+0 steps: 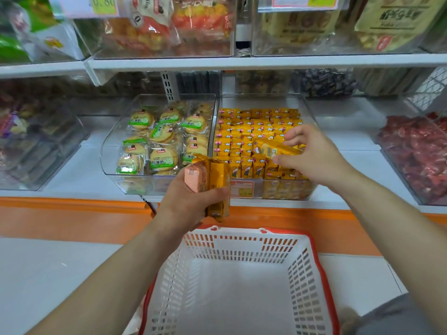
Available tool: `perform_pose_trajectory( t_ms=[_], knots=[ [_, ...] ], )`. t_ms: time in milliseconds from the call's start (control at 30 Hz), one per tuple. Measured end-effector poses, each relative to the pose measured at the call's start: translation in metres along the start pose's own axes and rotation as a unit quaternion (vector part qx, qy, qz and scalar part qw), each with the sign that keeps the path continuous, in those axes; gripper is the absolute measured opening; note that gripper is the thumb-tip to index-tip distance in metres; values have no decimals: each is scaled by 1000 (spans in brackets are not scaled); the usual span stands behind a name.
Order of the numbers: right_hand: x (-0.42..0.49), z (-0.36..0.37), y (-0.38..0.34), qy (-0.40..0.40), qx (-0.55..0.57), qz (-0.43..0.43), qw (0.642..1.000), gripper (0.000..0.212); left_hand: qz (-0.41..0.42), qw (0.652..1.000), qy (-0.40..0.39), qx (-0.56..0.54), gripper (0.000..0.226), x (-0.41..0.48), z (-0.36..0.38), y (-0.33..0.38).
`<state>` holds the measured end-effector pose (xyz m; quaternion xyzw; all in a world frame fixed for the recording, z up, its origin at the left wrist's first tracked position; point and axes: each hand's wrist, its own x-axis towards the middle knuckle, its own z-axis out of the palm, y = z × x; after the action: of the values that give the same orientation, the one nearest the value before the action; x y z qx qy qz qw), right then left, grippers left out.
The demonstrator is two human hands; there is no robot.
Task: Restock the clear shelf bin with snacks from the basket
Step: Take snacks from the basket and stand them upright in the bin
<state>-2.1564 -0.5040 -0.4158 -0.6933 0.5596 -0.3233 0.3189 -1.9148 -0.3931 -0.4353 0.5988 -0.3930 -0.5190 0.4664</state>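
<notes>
Green-labelled biscuits (154, 139), red snacks (416, 151)

**Operator:** Which markings are legible?

**Inspector:** Price tag (101, 4), upper left of the frame, on a top-shelf bin: digits "20.80" on a yellow-green field, slightly blurred.

**Operator:** The other tags?

**Inspector:** Second price tag (307, 1), upper right: cropped by the frame edge, digits unreadable. Front label (242, 188) on the clear bin (312, 119): print too small.

**Operator:** Packaging?

**Inspector:** Biscuit packs (163, 162), centre left: Chinese characters on green bands. Beige pack (396, 18), upper right: Chinese characters, blurred. Yellow packs (254, 131): print illegible.
</notes>
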Motion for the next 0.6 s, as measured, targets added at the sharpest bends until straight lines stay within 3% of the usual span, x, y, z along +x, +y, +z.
perform_pose_trajectory(
  t_ms=[133, 300, 467, 600],
  knots=[
    [11, 9, -1, -9, -96, -96, 991, 29, -3, 1000, 8, 10, 87, 4, 2, -2],
    [16, 19, -9, -6, -163, -136, 977, 59, -5, 1000, 5, 19, 92, 9, 4, -3],
    [17, 28, -13, -54, -252, -202, 945, 35, -9, 1000, 9, 26, 98, 13, 4, -3],
    [16, 31, -10, -129, -308, -195, 922, 31, -5, 999, 18, 31, 96, 14, 2, -4]
  ],
)
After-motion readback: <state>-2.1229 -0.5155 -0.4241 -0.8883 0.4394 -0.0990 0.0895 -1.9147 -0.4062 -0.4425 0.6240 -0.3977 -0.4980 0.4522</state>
